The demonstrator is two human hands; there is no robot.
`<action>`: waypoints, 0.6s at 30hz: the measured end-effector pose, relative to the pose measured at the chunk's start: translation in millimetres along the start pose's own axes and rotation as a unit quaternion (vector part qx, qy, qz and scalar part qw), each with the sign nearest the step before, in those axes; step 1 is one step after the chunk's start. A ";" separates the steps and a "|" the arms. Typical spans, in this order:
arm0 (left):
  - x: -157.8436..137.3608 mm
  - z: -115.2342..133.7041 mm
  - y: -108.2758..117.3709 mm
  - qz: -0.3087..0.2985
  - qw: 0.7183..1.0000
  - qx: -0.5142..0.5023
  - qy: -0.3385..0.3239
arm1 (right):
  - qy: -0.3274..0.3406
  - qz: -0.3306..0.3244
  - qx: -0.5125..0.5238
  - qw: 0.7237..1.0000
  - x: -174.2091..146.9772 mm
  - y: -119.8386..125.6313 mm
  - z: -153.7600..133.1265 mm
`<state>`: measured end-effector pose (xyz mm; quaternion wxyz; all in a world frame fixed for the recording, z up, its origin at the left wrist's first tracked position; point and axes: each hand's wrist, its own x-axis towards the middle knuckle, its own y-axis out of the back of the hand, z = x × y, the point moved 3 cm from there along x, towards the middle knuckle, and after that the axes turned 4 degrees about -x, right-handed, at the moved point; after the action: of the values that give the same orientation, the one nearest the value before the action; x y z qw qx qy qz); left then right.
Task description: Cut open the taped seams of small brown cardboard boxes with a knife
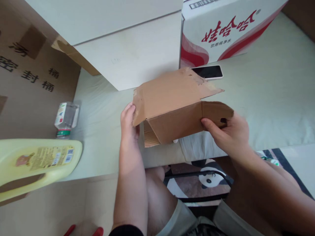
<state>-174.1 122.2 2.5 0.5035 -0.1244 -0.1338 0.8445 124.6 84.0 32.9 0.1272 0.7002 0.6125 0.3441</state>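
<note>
A small brown cardboard box (pixel 174 121) is held between my two hands, slightly tilted over the front edge of the cloth-covered surface. Its flaps stick out at both ends, and the near left end gapes. My left hand (pixel 129 121) grips the left flap, its fingers partly hidden behind the cardboard. On the other side my right hand (pixel 228 131) pinches the right flap, thumb in front, beside a small dark hole. Torn, ragged edges show on the upper right flap. A phone (pixel 209 72) with a dark screen lies just behind the box.
White cartons (pixel 137 49) stand behind, with a red-and-white printed carton (pixel 221 36) at their right. A large brown carton (pixel 29 98) is at the left. Near it are a clear bottle (pixel 67 116) and a yellow jug (pixel 49 160). A panda-patterned item (pixel 197 183) is below.
</note>
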 end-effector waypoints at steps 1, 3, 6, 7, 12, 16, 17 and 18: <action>1.1 -1.4 2.1 0.000 1.000 0.015 -0.002 | 0.002 -0.002 0.000 1.000 -0.1 -0.3 0.2; 3.8 -4.1 5.4 -0.002 1.000 0.029 -0.004 | 0.002 -0.003 -0.001 1.000 -0.2 -0.7 0.8; 9.2 -6.9 10.2 0.003 1.000 0.020 -0.015 | -0.003 0.000 -0.002 1.000 0.0 -0.9 0.9; 11.3 -7.8 12.0 0.009 1.000 0.011 -0.019 | -0.004 0.000 -0.001 1.000 0.2 -1.0 0.6; 17.2 -12.6 17.7 0.014 0.999 -0.027 0.015 | -0.007 -0.008 0.007 1.000 0.9 -1.8 -0.9; 12.5 -10.3 14.7 0.012 0.999 -0.028 0.017 | -0.003 -0.006 0.004 1.000 0.3 -2.0 -0.6; 10.5 -9.3 12.8 0.011 0.999 -0.028 0.017 | -0.003 -0.008 0.003 1.000 0.0 -2.2 -0.3; 8.4 -8.1 10.8 0.011 0.999 -0.028 0.015 | -0.003 -0.010 0.002 1.000 -0.2 -2.5 -0.1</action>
<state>-184.0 125.5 -9.5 0.4926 -0.1519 -0.1484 0.8440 122.6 84.3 31.4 0.1313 0.6953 0.6199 0.3393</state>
